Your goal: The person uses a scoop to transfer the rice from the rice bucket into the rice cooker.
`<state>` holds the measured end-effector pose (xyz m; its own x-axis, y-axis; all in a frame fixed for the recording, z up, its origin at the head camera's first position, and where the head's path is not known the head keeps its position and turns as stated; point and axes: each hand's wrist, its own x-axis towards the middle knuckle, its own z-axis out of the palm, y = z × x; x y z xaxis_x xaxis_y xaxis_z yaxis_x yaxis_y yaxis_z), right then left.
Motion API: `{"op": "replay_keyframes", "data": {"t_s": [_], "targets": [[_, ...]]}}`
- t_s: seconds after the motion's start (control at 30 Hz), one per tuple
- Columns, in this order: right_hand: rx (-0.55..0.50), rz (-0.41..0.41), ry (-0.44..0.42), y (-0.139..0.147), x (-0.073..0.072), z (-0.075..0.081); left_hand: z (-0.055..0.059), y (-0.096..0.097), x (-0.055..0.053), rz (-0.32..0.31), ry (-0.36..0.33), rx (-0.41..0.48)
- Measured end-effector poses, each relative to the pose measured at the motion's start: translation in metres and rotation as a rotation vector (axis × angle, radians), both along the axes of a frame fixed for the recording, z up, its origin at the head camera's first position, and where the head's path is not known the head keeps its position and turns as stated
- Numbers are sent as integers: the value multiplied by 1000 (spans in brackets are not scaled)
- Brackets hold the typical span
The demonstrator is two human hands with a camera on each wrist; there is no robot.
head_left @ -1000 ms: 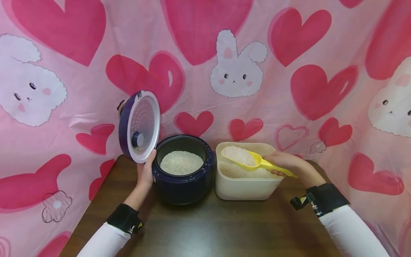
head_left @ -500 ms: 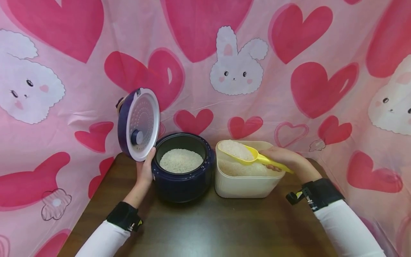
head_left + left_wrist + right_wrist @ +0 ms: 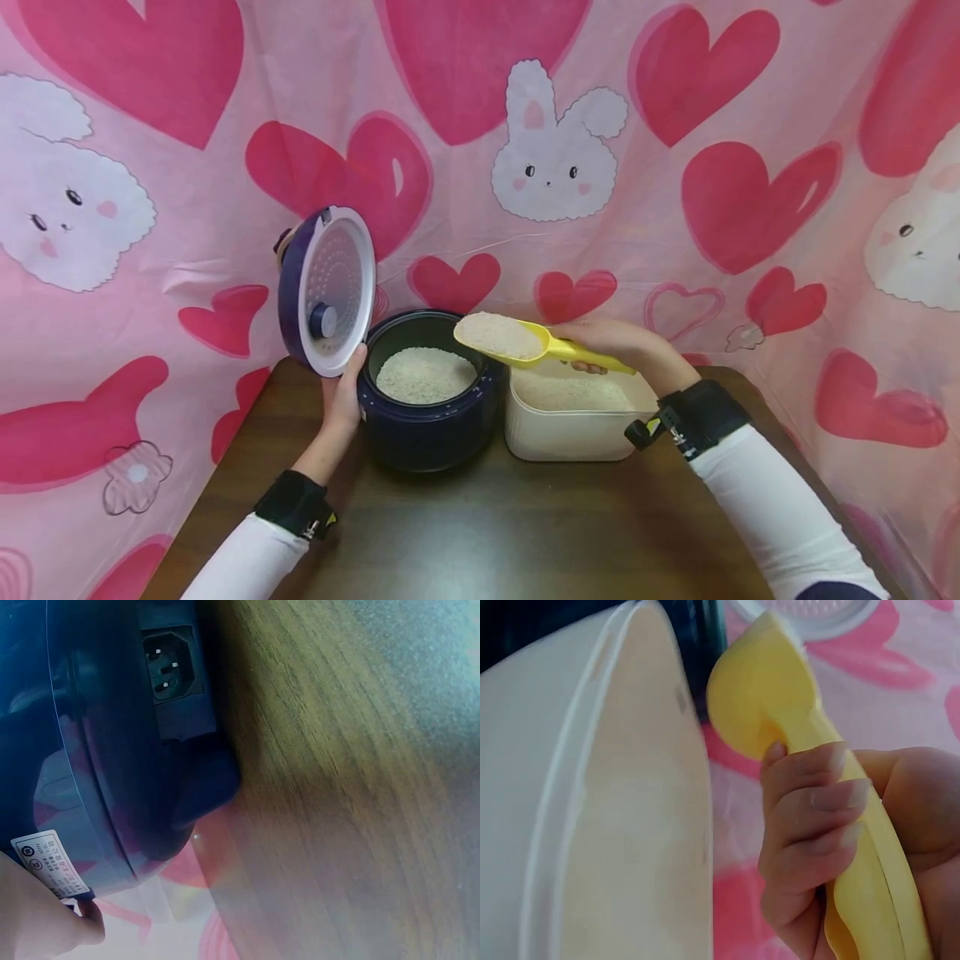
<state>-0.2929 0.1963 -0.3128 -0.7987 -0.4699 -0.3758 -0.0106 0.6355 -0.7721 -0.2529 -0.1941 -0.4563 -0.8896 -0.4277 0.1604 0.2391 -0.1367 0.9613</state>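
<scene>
- Your right hand [image 3: 600, 337] grips the yellow scoop [image 3: 551, 346] by its handle; in the right wrist view the fingers curl round it.
- The relation to watch is scoop bowl to pot mouth. The scoop's long axis runs from your hand leftward, its bowl end pointing at the rice cooker [image 3: 427, 437] and its handle end slanting back toward your right forearm.
- The bowl carries a heap of rice [image 3: 497, 333], face up and looking near level. Seen from the head, its tip overlaps the right side of the cooker's mouth; how high it hangs above the rim you cannot tell from here.
- The rice bed [image 3: 425, 375] inside the cooker lies left of the bowl tip and lower, so the offset from your right hand is leftward.
- Your left hand [image 3: 341, 396] is nearer the cooker itself, just beside its left rim, with the thumb up at the lower edge of the raised lid [image 3: 337, 287]. Its other fingers are mostly hidden, so you cannot tell how tightly they hold.
- The cream bin [image 3: 570, 433], with more rice inside, stands on the desk [image 3: 480, 525] just right of the cooker, under your right hand in the head view.
</scene>
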Motion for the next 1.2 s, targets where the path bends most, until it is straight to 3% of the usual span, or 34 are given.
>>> {"op": "replay_keyframes", "data": {"t_s": [0.23,0.5,1.2], "targets": [[44,86,44,-35,1,16,-1,1,-1,5,1,10],[181,129,149,-65,3,31,-2,2,-2,15,12,15],[314,104,328,-92,9,38,-2,3,-2,29,70,69]]}}
